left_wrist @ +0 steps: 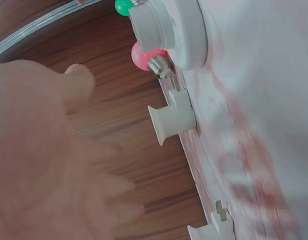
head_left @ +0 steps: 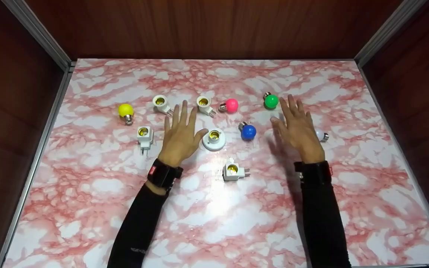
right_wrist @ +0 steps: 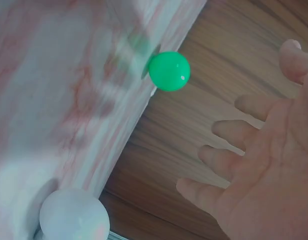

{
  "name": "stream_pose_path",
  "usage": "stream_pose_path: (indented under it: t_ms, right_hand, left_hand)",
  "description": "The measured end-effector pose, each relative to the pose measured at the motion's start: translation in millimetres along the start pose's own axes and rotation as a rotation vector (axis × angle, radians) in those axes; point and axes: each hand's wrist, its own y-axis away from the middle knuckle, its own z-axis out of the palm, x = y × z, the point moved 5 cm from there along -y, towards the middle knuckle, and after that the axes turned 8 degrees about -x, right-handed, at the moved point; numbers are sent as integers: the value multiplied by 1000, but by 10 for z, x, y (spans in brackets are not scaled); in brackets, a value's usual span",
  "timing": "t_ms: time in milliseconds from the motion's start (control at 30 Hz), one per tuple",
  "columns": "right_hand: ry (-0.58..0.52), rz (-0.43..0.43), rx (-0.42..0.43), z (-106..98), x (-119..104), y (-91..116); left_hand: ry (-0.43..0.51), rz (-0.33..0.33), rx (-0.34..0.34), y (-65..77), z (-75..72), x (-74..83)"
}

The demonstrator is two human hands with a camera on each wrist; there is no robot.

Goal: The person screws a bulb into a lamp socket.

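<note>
**Left hand [head_left: 180, 138] and right hand [head_left: 297, 130] hovering over a marbled table [head_left: 270, 223]**

I am holding both hands above the pink-and-white surface, backs up, gripping nothing. My left hand is spreading wide, its fingers pointing toward the gap between the left round-topped socket [head_left: 160, 103] and the right round-topped socket [head_left: 205, 105], while its thumb is standing out near the round-based socket [head_left: 214, 142]. (The left wrist view is blurring my fingers, yet it is showing them apart from the sockets.) My right hand is stretching wide too, its fingertips hovering near the green bulb [head_left: 271, 101], and it is partly covering the white bulb [right_wrist: 74, 215] in the head view; the right wrist view is showing both bulbs apart from my fingers.

Between my hands, the pink bulb [head_left: 231, 105] is lying just beside the right round-topped socket, and the blue bulb [head_left: 249, 132] is lying to the right of the round-based socket. The near boxy socket [head_left: 231, 176] is sitting closest to me, prongs pointing right. At the far left, the yellow bulb [head_left: 126, 110] is resting near the left boxy socket [head_left: 146, 140], whose prongs are pointing toward me. A left wristband [head_left: 162, 173] and a right wristband [head_left: 315, 172] are circling my wrists, and a wood-grain panel [head_left: 214, 29] is rising behind the table.
</note>
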Motion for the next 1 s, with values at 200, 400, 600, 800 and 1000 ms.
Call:
stream_pose_path:
  t_ms: [200,400,600,800,1000]
  right_hand:
    - [-30,-3,61,-110,80,69]
    - [-52,20,157,-249,219,166]
    - [-58,86,96,-349,416,267]
    - [-62,97,14,-375,559,315]
    - [-64,117,-63,-390,613,318]
  left_hand:
    - [41,312,224,53,-97,215]
    - [93,535,264,112,-78,387]
    - [156,579,-18,134,117,492]
    - [154,582,-203,136,307,550]
    - [117,580,-259,164,415,608]
